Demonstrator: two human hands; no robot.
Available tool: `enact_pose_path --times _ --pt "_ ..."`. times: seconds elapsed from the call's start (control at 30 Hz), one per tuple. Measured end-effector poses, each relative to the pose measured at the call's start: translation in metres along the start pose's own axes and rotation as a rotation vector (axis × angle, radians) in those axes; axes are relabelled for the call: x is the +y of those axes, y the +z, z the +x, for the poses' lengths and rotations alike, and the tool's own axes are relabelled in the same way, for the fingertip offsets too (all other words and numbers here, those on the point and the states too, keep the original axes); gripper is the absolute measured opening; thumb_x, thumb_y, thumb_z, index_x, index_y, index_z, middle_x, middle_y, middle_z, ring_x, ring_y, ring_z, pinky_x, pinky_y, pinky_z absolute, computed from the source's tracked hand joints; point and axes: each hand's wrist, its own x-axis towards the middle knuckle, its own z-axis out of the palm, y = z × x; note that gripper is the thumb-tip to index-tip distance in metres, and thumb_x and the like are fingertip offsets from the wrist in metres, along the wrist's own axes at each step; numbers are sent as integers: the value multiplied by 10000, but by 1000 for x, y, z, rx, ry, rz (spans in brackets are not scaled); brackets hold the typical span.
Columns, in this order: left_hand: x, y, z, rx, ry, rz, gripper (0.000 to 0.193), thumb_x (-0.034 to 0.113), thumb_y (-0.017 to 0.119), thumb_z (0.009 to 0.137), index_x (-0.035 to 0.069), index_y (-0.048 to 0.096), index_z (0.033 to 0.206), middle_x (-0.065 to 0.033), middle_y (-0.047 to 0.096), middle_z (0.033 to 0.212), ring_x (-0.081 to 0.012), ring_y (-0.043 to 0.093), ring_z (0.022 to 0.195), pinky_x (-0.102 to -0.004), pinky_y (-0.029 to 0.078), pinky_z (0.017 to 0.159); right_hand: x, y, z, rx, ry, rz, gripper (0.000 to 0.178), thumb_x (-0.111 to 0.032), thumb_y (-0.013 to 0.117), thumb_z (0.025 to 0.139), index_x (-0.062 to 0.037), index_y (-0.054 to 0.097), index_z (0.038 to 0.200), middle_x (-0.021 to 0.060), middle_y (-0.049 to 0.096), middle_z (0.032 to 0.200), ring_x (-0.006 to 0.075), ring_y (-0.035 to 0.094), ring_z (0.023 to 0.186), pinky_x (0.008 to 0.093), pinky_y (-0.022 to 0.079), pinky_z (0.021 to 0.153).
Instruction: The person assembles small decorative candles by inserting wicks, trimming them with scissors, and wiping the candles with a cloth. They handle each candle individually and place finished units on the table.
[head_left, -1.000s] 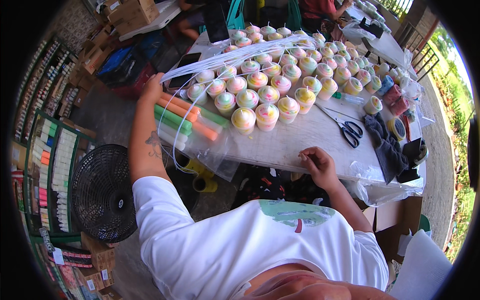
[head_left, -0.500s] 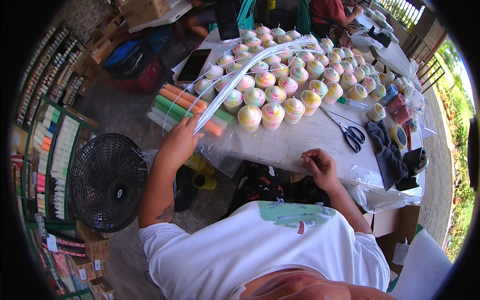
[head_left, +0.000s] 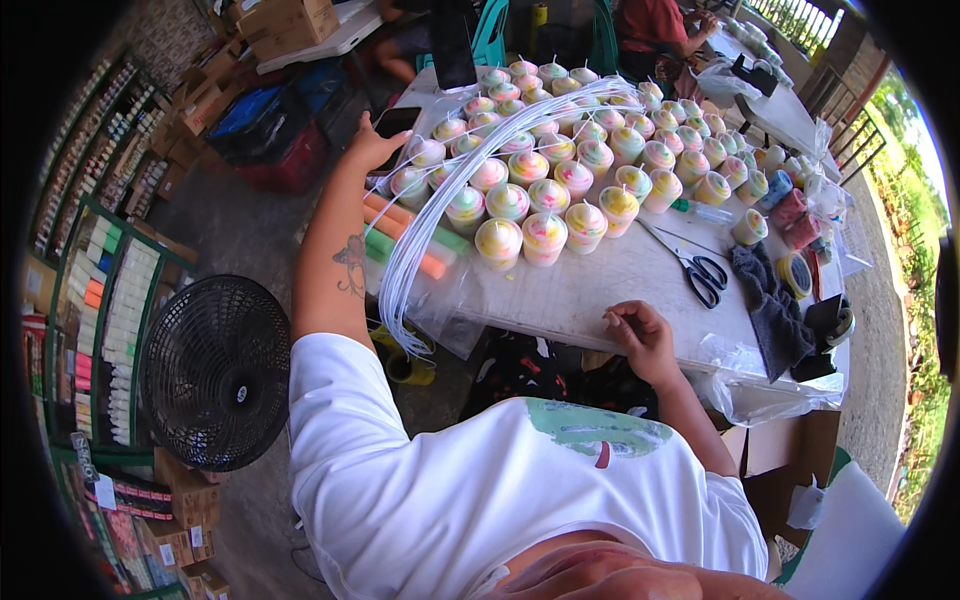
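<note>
My left hand (head_left: 370, 148) reaches to the table's far left, thumb and fingers apart at the near end of a dark phone (head_left: 397, 121) lying flat. A bundle of long white wick-like strands (head_left: 440, 200) arches over the cups, its loose ends drooping past the near table edge. Under it lie orange, green and white stick candles (head_left: 432, 266) in clear plastic. Many cup candles with pastel swirled tops (head_left: 545, 238) stand in rows, wicks upright. At the near table edge rests my right hand (head_left: 640, 337), fingers curled and thumb against them, nothing visible inside.
Scissors (head_left: 700, 275) with black handles, a dark grey cloth (head_left: 768, 310) and a tape roll (head_left: 797, 273) lie on the right. A black fan (head_left: 215, 372) stands at left before shelves (head_left: 105, 320). An upright dark device (head_left: 453, 48) stands behind the cups. Another person (head_left: 650, 30) sits beyond.
My left hand has let go of the white strands and moved away to the phone. The strands' ends have dropped over the table edge. My right hand has stayed in place.
</note>
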Motion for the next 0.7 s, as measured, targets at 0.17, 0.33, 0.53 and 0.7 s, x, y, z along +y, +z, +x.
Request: enact_pose_path --times 0.17,0.33,0.53,0.7 --pt "-5 13 29 -151 -36 152 1139 486 774 692 -56 122 1452 -284 389 1401 -365 429 1286 -373 365 1059 2 -3 -3 -24 -23 46 94 -67 567 940 -16 568 1019 13 615 955 71 576 835 220 477 759" --pt "-10 9 40 -219 1 273 1148 393 808 659 7 100 1477 -246 424 1394 -352 465 1260 -377 369 1060 -1 -3 -1 -62 21 64 104 -63 564 940 -15 562 1032 16 613 968 76 577 849 226 481 772" --pt "-4 -11 12 -322 23 190 1070 268 794 623 -2 188 1462 -258 451 1365 -314 473 1254 -335 376 1046 0 -4 -3 -59 -15 75 111 -62 561 941 -14 560 1042 26 611 983 83 583 857 229 481 773" --pt "1 -26 1 -260 -44 -10 1019 226 800 623 15 242 1449 -222 495 1329 -300 510 1203 -341 404 1002 1 -7 -1 -78 2 118 116 -71 565 942 -16 562 1044 24 612 989 85 583 857 226 481 766"
